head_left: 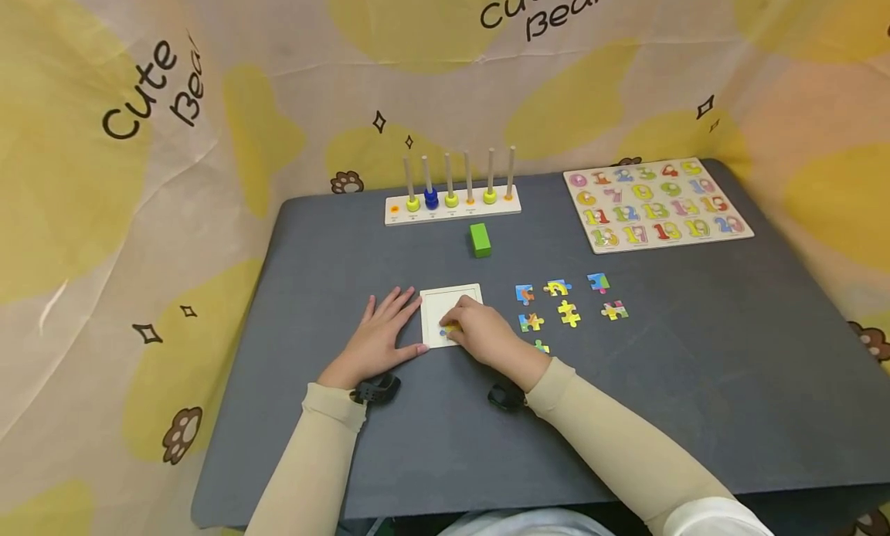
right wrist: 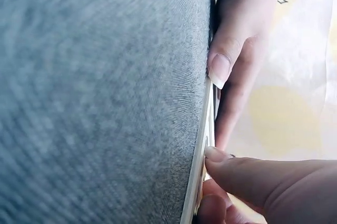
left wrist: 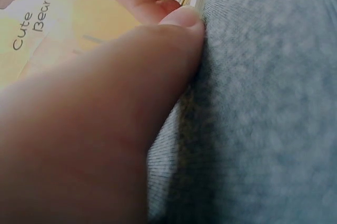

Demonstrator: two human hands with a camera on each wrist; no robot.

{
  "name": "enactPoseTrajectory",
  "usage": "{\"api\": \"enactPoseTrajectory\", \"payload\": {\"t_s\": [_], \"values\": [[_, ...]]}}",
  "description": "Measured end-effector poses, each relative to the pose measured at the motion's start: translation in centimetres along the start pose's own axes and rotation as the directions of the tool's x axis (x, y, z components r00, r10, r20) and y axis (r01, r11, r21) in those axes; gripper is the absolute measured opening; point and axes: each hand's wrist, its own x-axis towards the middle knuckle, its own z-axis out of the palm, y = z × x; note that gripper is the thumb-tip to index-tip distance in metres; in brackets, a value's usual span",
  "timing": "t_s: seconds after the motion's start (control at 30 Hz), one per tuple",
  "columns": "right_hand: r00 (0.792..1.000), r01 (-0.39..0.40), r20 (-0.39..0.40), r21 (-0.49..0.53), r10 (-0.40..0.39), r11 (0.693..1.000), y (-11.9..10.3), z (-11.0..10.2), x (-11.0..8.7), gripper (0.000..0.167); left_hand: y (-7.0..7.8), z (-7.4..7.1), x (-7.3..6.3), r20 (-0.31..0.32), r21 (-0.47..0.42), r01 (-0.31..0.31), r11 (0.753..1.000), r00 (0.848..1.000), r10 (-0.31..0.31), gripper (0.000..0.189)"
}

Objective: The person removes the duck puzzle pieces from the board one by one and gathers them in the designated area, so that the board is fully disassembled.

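Note:
A square white puzzle tray (head_left: 433,308) with a thin inner border lies flat on the dark grey table. My left hand (head_left: 378,339) is spread at its left side, the thumb against the near left corner and the fingertips by the left edge. Over the near part of the tray, my right hand (head_left: 490,337) pinches a small yellow and blue jigsaw piece (head_left: 446,332), mostly covered by the fingers. In the right wrist view the right thumb (right wrist: 217,156) is bent down close at the tray's face, with its fingers partly hidden behind the edge.
Several loose jigsaw pieces (head_left: 568,313) lie right of the tray, one partly behind the right wrist. Beyond stand a green block (head_left: 480,240) and a peg board (head_left: 453,213) with colored rings. A number puzzle board (head_left: 657,204) lies at the back right. Patterned cloth (head_left: 445,96) hangs behind.

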Motion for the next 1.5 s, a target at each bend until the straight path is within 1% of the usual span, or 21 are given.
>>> {"api": "enactPoseTrajectory", "payload": {"t_s": [0.13, 0.27, 0.33, 0.5, 0.63, 0.8, 0.97, 1.07, 1.2, 1.37, 1.43, 1.5], "values": [[0.999, -0.014, -0.028, 0.042, 0.015, 0.999, 0.2, 0.1, -0.1, 0.029, 0.0, 0.0, -0.1, -0.003, 0.001, -0.003, 1.000, 1.000, 0.003, 0.092], [0.998, -0.016, -0.064, 0.065, 0.020, 0.998, 0.3, 0.1, -0.3, 0.023, 0.0, 0.1, 0.0, 0.000, 0.002, 0.006, 1.000, 1.000, -0.006, 0.092], [0.997, -0.021, -0.067, 0.071, 0.026, 0.997, 0.4, 0.0, -0.2, 0.020, -0.1, 0.1, 0.0, 0.003, 0.001, 0.010, 1.000, 1.000, -0.010, 0.093], [0.998, -0.049, -0.038, 0.127, 0.054, 0.991, 0.5, -0.1, -0.1, 0.017, -0.1, 0.3, 0.1, 0.010, 0.010, 0.017, 1.000, 1.000, -0.017, 0.092], [0.997, -0.070, -0.002, 0.164, 0.071, 0.984, 0.7, -0.3, 0.0, 0.019, -0.1, 0.4, 0.1, 0.012, 0.013, 0.016, 1.000, 1.000, -0.016, 0.092], [0.996, -0.089, 0.024, 0.181, 0.086, 0.979, 0.9, -0.4, 0.2, 0.018, 0.0, 0.3, 0.1, 0.005, 0.010, 0.009, 1.000, 1.000, -0.009, 0.093], [0.997, -0.070, 0.042, 0.167, 0.064, 0.983, 1.1, -0.4, 0.2, 0.014, 0.1, 0.1, 0.1, 0.002, 0.004, 0.013, 1.000, 1.000, -0.013, 0.093], [0.998, -0.049, 0.036, 0.202, 0.042, 0.978, 1.2, -0.7, -0.1, 0.012, 0.1, 0.1, 0.1, 0.004, 0.004, 0.016, 1.000, 1.000, -0.016, 0.093], [1.000, -0.005, -0.008, 0.239, 0.007, 0.971, 1.7, -2.0, -1.3, 0.008, 0.2, 0.3, 0.2, 0.010, 0.004, 0.013, 1.000, 1.000, -0.013, 0.093], [0.997, 0.045, -0.073, 0.178, -0.032, 0.983, 3.4, -4.9, -3.9, 0.013, 0.1, 0.5, 0.3, 0.025, 0.000, 0.019, 1.000, 1.000, -0.019, 0.093], [0.995, 0.043, -0.095, 0.159, -0.028, 0.986, 4.3, -6.2, -5.1, 0.016, 0.0, 0.5, 0.3, 0.026, 0.009, 0.023, 1.000, 0.999, -0.023, 0.093], [0.993, 0.014, -0.114, 0.179, 0.007, 0.984, 5.4, -7.3, -6.4, 0.018, -0.2, 0.5, 0.3, 0.020, 0.017, 0.020, 1.000, 1.000, -0.020, 0.092]]}}
